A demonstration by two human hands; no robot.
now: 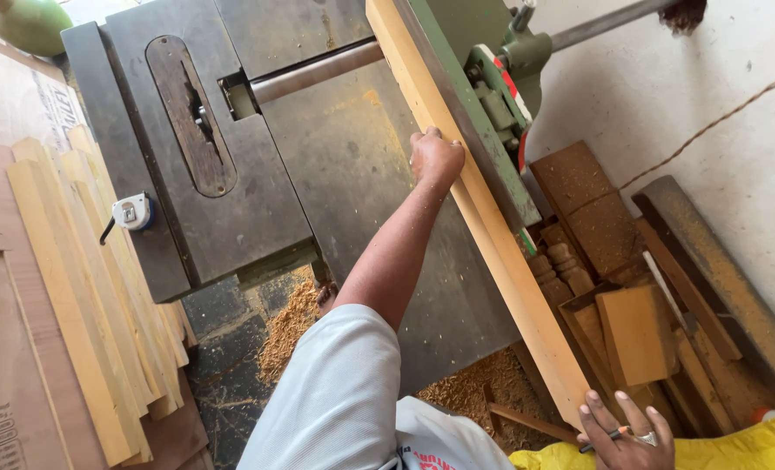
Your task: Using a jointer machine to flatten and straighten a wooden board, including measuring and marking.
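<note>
One long plank (483,226) on the saw desk (318,174), against the fence. Hands: right hand (624,431), one, fingers pinching one pencil (603,438), resting at the plank's near end; left out of view. One co-worker's hand (435,158) presses the plank. One tape measure (131,211).

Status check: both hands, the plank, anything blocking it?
Left hand pressing plank against fence. Right hand at plank's near end, holding pencil. Nothing blocking.

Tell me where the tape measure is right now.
In the head view, the tape measure sits at the left edge of the grey machine table, beside the stacked wooden strips.
</note>
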